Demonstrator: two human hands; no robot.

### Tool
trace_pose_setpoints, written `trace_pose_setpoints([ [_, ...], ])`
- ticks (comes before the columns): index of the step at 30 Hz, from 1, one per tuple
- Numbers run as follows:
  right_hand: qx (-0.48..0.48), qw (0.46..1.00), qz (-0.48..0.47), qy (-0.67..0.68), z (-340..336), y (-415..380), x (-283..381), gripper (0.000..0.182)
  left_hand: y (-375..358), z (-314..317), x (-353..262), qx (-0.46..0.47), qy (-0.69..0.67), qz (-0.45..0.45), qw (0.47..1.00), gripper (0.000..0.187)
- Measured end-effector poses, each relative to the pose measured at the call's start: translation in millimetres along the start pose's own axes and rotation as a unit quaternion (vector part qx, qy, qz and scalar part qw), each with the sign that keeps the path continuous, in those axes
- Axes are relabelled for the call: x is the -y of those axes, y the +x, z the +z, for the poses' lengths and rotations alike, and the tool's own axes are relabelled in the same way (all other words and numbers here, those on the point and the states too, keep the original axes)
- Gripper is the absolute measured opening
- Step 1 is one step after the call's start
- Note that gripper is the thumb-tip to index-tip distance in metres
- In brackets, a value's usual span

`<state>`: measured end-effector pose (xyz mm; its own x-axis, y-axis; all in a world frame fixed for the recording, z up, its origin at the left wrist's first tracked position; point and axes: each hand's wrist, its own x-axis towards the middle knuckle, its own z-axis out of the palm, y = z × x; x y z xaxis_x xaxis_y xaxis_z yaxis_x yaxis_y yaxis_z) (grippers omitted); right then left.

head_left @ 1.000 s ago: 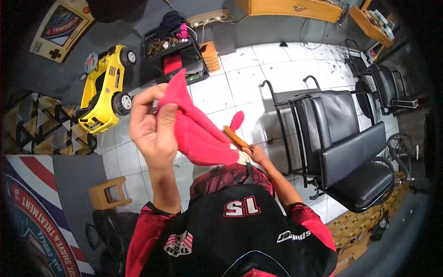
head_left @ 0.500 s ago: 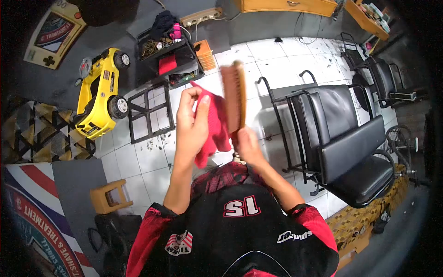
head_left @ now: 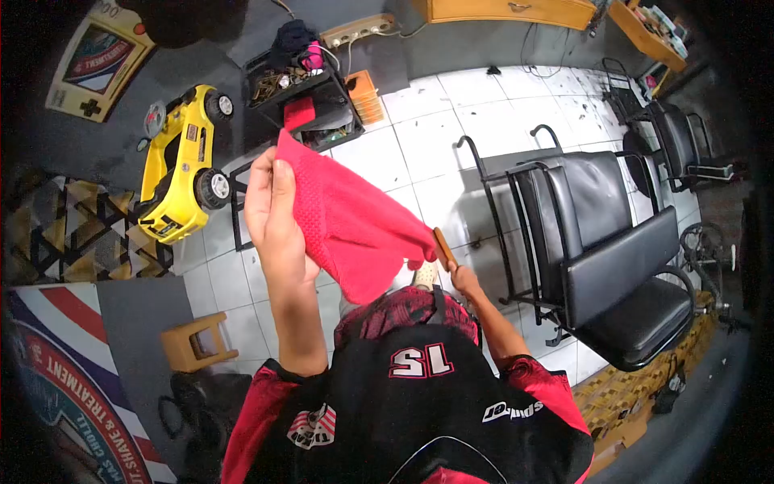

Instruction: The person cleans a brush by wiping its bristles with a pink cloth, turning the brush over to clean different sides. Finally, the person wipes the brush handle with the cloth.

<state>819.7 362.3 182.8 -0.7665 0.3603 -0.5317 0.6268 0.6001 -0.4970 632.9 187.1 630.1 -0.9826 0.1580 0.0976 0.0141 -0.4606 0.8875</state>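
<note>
My left hand [head_left: 274, 206] is raised at the left, fingers and thumb pinched on a corner of a pink-red cloth [head_left: 347, 218]. From there the cloth hangs spread out and narrows down to the right. Lower and to the right, my right hand [head_left: 463, 278] is closed round the handle of a wooden brush [head_left: 442, 246], which shows only partly. The cloth's far end reaches right up to the brush, and the bristles are hidden behind it.
A black padded bench [head_left: 597, 242] stands on the tiled floor at the right. To the left are a yellow toy car [head_left: 181, 165], a small wooden stool [head_left: 197, 343] and a black shelf cart [head_left: 318, 105]. Dark hair clippings lie scattered on the tiles.
My left hand has moved left and up, spreading out the cloth that was bunched beside the brush. My right hand has lowered the brush away to the right.
</note>
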Motion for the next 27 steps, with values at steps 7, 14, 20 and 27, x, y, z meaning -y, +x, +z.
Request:
trace_pose_setpoints([
  [7,-0.103,0.843,-0.172,0.499,-135.7,-59.8,181.6,0.049,-2.0,-7.7,39.9,0.037,0.078,0.042,0.995,0.014],
  [14,0.040,0.846,-0.343,0.406,-159.2,-89.6,226.0,0.038,-6.1,33.3,33.0,0.086,0.097,0.052,0.990,0.033],
  [20,0.102,0.958,-0.261,-0.061,-15.2,11.6,48.2,0.056,-5.4,35.5,-10.6,0.067,0.000,0.095,0.993,0.043],
  [27,0.049,0.998,0.039,0.024,-2.2,5.6,-13.5,0.073,-15.9,11.8,-8.7,0.069,0.000,0.094,0.993,0.056],
])
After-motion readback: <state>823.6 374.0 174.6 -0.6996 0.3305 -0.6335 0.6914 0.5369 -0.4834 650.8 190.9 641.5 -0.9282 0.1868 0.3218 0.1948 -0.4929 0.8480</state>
